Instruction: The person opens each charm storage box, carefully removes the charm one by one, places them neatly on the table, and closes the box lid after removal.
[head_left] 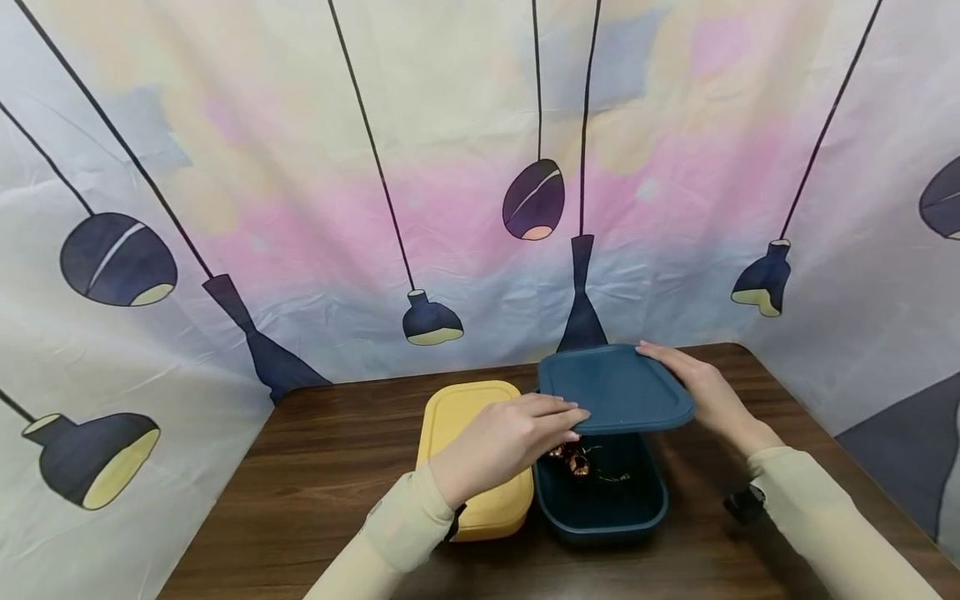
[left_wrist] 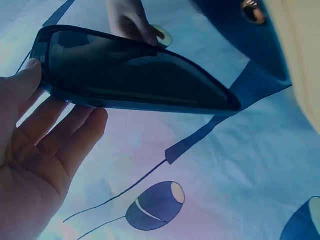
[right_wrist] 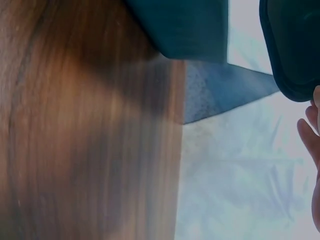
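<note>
Both hands hold a dark blue rectangular lid (head_left: 615, 387) above a matching blue box (head_left: 600, 530). My left hand (head_left: 510, 433) pinches the lid's near left corner; in the left wrist view the thumb (left_wrist: 31, 75) lies on one side and the fingers on the other. At the far right edge, my right hand (head_left: 712, 398) grips the lid, its fingertips on the rim. The lid is tilted and apart from the box's near rim, covering the box's far part from sight. Shiny copper-coloured round pieces (head_left: 577, 464) with thin gold strands lie inside the box.
A yellow lidded box (head_left: 461, 408) stands left of the blue box, partly behind my left forearm. Both boxes stand on a dark wooden table (head_left: 315, 475). Behind it hangs a cloth (head_left: 465, 208) printed with lamps.
</note>
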